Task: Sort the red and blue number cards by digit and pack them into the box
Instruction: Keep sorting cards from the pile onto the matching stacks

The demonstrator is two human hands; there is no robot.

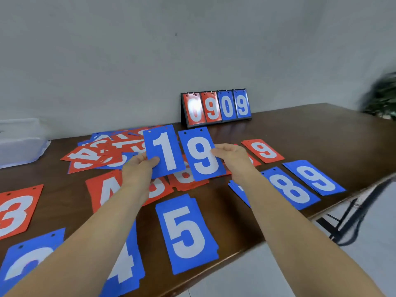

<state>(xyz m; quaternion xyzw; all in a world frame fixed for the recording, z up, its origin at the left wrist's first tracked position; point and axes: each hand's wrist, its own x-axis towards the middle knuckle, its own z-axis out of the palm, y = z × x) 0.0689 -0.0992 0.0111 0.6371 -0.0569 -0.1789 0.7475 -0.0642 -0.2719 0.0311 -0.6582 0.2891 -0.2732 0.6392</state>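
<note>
My left hand [139,168] pinches a blue card with a white 1 [164,151] by its lower left edge, held above the table. My right hand [232,157] pinches a blue 9 card [200,155] by its right edge, beside the 1. Sorted stacks lie on the brown table [300,133]: blue 5 [186,232], blue 8 [289,189], blue 9 [315,177], red 9 [263,151], red 4 [105,189], red 3 [17,211], a blue 4 [126,269] partly under my left arm. A mixed heap of red and blue cards [102,153] lies at the back left.
A clear plastic box [20,142] stands at the far left by the wall. A flip scoreboard [216,108] reading 0909 stands at the back of the table. The table's edge runs diagonally on the right, with chair legs [347,215] and floor beyond it.
</note>
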